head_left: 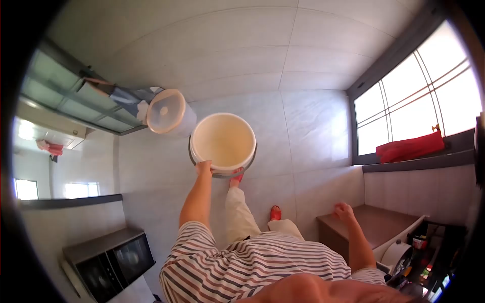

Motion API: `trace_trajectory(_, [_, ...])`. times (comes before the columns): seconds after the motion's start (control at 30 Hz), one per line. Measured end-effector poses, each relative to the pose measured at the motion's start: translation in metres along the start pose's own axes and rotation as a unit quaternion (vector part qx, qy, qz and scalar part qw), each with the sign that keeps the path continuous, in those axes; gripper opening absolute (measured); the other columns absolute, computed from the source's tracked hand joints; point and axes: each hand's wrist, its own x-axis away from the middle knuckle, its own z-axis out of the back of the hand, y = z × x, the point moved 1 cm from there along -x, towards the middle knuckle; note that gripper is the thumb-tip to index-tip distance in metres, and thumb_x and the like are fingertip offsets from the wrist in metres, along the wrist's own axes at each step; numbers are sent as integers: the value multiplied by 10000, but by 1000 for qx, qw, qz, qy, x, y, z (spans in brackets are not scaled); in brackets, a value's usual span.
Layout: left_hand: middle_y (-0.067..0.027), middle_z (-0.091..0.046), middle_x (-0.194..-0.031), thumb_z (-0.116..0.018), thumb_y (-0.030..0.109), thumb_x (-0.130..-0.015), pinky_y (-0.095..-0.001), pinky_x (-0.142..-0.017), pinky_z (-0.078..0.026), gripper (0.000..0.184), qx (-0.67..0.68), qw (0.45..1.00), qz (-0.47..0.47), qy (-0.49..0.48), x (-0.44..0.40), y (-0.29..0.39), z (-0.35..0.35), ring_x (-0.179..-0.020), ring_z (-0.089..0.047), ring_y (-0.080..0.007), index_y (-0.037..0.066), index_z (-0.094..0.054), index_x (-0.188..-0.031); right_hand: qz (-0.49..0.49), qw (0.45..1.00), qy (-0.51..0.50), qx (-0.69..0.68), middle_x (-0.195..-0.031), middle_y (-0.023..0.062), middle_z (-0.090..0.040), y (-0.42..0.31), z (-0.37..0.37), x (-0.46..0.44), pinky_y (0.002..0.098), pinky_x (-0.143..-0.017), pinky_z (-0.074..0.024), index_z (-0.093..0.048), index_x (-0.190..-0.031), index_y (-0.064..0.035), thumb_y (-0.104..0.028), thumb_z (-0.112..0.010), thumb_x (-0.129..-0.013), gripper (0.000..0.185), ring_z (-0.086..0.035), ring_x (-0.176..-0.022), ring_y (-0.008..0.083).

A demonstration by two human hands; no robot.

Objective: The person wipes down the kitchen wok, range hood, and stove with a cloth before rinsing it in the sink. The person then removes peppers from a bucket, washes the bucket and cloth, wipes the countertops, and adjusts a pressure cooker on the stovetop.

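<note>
A large round cream bucket (224, 141) is in front of my legs, its open top facing up; its inside looks pale and bare. My left hand (203, 166) is closed on the near left part of its rim. A grey handle hangs down around the bucket's near side. Over on the right, my right hand (343, 211) is raised above the brown cabinet top, away from the bucket. Its fingers look curled, but whether anything is between them is too small to tell.
A lidded white bin (171, 112) stands just behind the bucket at left, near a glass door (65, 96). A brown cabinet (376, 222) is at right, below a window with a red cloth (410, 147). A black appliance (113, 265) sits at lower left.
</note>
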Motion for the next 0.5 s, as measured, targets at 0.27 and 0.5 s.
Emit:
trace_trajectory(0.27, [-127,-511,-939,-610,96,-682,-455,-678,-508,401,50,989,67,-121,-258,11,-129,-850,-532,-311,70,-463,-1054,-335,910,-59,235,-646,59,-606,61,-84,114,348,-441,-477,-619,-768,-71,-177,-526,-790,143,-575,-510,163])
trace_trajectory(0.5, [-206,-562,-902,-527,-34,-623,-392,-502,-540,330,-298,925,-66,-225,-167,72,-216,-700,-608,-319,-74,-490,-949,-530,830,163,-67,-682,95,-634,-14,-130,216,349,-495,-514,-632,-746,-70,-118,-518,-735,124,-629,-571,212])
